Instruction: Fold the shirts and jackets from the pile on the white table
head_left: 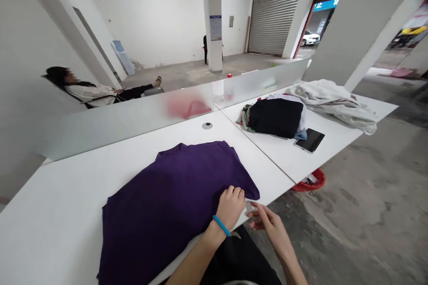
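A dark purple garment lies spread out on the white table. My left hand, with a blue band at the wrist, rests on the garment near its right end. Its fingers are curled down into the cloth and the fingertips are hidden. Just right of it, at the table's front edge, is my right hand. Its fingers are apart and bent a little. A small pale patch shows between the two hands, too unclear to name.
A folded black garment tops a pile on the right, beside a tablet. Farther right lies pale cloth. A frosted divider runs behind. A red-lined bin stands below. Someone reclines in a chair.
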The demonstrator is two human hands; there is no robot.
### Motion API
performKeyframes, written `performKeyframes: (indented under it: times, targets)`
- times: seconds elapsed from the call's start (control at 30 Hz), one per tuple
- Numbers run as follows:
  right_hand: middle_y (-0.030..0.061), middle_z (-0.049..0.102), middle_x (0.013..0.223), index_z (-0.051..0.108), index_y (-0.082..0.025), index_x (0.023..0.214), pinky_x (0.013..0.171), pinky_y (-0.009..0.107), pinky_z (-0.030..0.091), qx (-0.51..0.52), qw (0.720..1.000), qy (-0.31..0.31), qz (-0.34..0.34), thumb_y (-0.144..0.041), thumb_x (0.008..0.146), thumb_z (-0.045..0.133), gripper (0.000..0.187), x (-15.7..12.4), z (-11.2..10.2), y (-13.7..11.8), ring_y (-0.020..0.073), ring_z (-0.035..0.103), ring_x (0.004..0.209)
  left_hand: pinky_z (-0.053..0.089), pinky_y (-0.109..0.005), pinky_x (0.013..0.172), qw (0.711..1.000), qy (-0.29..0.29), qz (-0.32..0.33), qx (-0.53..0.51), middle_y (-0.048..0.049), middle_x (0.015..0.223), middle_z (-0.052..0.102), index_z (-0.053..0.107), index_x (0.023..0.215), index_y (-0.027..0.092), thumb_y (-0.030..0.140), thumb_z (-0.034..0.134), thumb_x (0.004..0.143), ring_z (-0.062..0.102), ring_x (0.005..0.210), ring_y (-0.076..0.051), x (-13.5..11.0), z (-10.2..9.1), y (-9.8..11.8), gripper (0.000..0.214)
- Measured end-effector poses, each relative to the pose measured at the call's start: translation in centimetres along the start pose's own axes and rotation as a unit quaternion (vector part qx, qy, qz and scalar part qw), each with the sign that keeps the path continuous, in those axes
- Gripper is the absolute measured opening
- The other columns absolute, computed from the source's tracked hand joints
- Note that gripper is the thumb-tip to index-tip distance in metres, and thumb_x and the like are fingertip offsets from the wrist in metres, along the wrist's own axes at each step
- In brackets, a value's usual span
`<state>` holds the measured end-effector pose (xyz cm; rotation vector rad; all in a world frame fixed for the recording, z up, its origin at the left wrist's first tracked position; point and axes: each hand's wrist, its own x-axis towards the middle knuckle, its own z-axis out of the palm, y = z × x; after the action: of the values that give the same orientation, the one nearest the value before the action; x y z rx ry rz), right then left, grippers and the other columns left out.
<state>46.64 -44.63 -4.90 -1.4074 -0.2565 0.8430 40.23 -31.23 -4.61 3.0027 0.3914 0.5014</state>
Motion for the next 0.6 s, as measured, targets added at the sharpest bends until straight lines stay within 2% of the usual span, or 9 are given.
performKeyframes:
  times: [0.1, 0.17, 0.23, 0.3, 0.43, 0.53, 0.6]
  targets:
    - [0.0090, 0.071, 0.093, 0.062, -0.014, 0.109, 0.078, 0.034, 0.055, 0.127, 0.992, 0.013, 0.008, -0.053, 0.067, 0.073, 0.059, 0.1, 2.1, 0.3, 0.0210, 0.069, 0.084, 0.054, -0.032, 0.073, 0.998, 0.035, -0.033, -0.049, -0.0070, 0.095, 0.069, 0.063, 0.101, 0.015, 0.019, 0.042, 0.091, 0.063, 0.086, -0.018, 0.1, -1.1, -0.7, 0.023]
    - [0.0089, 0.070, 0.100, 0.064, -0.016, 0.105, 0.086, 0.036, 0.053, 0.204, 0.979, 0.017, -0.007, -0.052, 0.066, 0.074, 0.054, 1.0, 3.6, 0.5, 0.0225, 0.066, 0.098, 0.054, -0.030, 0.077, 0.993, 0.059, -0.055, -0.082, -0.0054, 0.101, 0.069, 0.062, 0.106, 0.017, 0.022, 0.039, 0.093, 0.064, 0.089, -0.016, -0.1, -2.2, -1.1, 0.027]
    - [0.0080, 0.071, 0.096, 0.067, -0.015, 0.092, 0.086, 0.036, 0.054, 0.242, 0.970, 0.006, -0.004, -0.056, 0.065, 0.072, 0.049, 2.3, 5.0, 0.4, 0.0231, 0.065, 0.099, 0.054, -0.029, 0.083, 0.992, 0.059, -0.046, -0.102, -0.0046, 0.109, 0.068, 0.061, 0.111, 0.018, 0.025, 0.037, 0.095, 0.063, 0.096, -0.015, -0.4, -3.1, -1.4, 0.031]
    - [0.0068, 0.071, 0.087, 0.066, -0.014, 0.082, 0.082, 0.034, 0.055, 0.244, 0.969, 0.009, 0.022, -0.056, 0.066, 0.070, 0.045, 3.7, 6.2, 0.2, 0.0221, 0.067, 0.092, 0.052, -0.028, 0.087, 0.993, 0.038, -0.022, -0.113, -0.0038, 0.115, 0.067, 0.060, 0.116, 0.018, 0.027, 0.036, 0.095, 0.062, 0.101, -0.014, -0.6, -3.7, -1.5, 0.033]
    - [0.0036, 0.071, 0.087, 0.064, -0.015, 0.087, 0.079, 0.030, 0.056, 0.245, 0.963, 0.100, 0.044, -0.046, 0.069, 0.068, 0.036, 5.9, 7.4, -0.4, 0.0185, 0.067, 0.086, 0.050, -0.026, 0.092, 0.993, 0.017, -0.009, -0.116, -0.0026, 0.121, 0.064, 0.055, 0.125, 0.020, 0.035, 0.036, 0.096, 0.060, 0.107, -0.012, -0.8, -4.6, -2.4, 0.038]
    - [0.0031, 0.071, 0.096, 0.063, -0.018, 0.099, 0.079, 0.030, 0.057, 0.241, 0.960, 0.139, 0.024, -0.043, 0.073, 0.062, 0.036, 6.6, 7.7, -0.4, 0.0184, 0.067, 0.092, 0.045, -0.031, 0.099, 0.995, 0.038, -0.060, -0.068, -0.0048, 0.123, 0.062, 0.052, 0.129, 0.019, 0.038, 0.032, 0.096, 0.058, 0.111, -0.014, -1.1, -5.1, -5.2, 0.043]
    - [0.0045, 0.070, 0.103, 0.062, -0.019, 0.105, 0.079, 0.032, 0.057, 0.237, 0.961, 0.142, 0.015, -0.043, 0.074, 0.060, 0.039, 6.8, 7.6, 0.0, 0.0194, 0.066, 0.097, 0.039, -0.042, 0.105, 0.989, 0.061, -0.136, 0.005, -0.0098, 0.126, 0.060, 0.052, 0.129, 0.016, 0.037, 0.030, 0.096, 0.055, 0.117, -0.020, -1.8, -4.9, -8.1, 0.045]
